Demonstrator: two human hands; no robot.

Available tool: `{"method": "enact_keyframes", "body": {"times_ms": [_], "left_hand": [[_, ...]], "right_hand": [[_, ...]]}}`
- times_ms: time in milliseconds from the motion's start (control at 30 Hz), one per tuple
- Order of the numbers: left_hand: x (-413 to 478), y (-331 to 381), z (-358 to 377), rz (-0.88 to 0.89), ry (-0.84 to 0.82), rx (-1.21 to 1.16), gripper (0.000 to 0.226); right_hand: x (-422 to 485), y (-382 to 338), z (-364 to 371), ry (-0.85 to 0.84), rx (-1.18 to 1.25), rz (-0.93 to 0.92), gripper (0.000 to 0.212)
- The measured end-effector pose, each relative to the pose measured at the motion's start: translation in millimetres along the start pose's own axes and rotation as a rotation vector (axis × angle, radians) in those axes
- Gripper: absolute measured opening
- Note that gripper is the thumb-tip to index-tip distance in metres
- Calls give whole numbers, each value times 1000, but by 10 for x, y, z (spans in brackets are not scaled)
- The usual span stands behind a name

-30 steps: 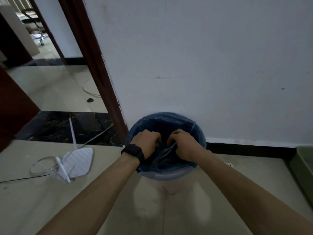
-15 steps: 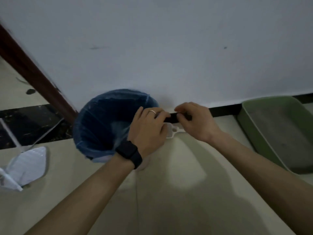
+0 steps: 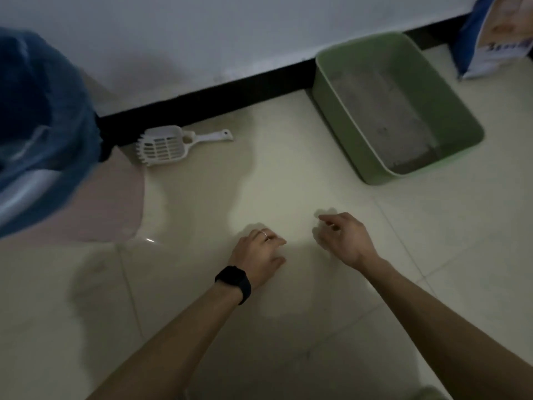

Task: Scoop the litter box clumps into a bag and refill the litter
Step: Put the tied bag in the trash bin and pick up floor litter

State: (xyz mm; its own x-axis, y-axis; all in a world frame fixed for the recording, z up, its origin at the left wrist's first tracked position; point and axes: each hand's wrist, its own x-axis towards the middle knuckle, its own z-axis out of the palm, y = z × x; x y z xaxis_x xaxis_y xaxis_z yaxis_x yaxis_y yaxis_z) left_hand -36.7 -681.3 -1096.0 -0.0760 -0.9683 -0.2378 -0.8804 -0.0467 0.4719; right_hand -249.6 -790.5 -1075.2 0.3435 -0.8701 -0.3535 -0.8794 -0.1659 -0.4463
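Note:
A green litter box [image 3: 432,90] with a thin layer of grey litter stands against the wall at the upper right. A white slotted scoop [image 3: 170,145] lies on the floor by the baseboard, handle pointing right. At the far left is a bin lined with a blue bag [image 3: 43,111]. A blue and white litter bag [image 3: 496,39] stands in the top right corner. My left hand [image 3: 259,255] and my right hand [image 3: 341,236] hover over the bare tiles in the middle, fingers loosely curled, holding nothing.
The white wall with its black baseboard [image 3: 230,93] runs behind everything. Pale floor tiles [image 3: 288,327] spread below my forearms. A black watch sits on my left wrist.
Both hands left the blue bag's rim and the scoop, then pulled back toward me over the floor. The view swung right, bringing the whole litter box and the litter bag into sight.

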Motion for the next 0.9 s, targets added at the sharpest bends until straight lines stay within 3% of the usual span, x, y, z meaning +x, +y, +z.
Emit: {"method": "enact_keyframes", "body": {"times_ms": [267,433,667,900], "left_hand": [[162,169,206,154,259,-65,13],[142,176,338,199,382,-100,12],[167,160,507,150,503,-118,6],[214,230,606,245,557,113,18]], "right_hand": [[-59,196,281,136,-12,-141,35],[-125,224,379,277,25,-273,25],[-166,190,497,341,59,-236,17],[-129,196,590,441,5,-311,12]]}}
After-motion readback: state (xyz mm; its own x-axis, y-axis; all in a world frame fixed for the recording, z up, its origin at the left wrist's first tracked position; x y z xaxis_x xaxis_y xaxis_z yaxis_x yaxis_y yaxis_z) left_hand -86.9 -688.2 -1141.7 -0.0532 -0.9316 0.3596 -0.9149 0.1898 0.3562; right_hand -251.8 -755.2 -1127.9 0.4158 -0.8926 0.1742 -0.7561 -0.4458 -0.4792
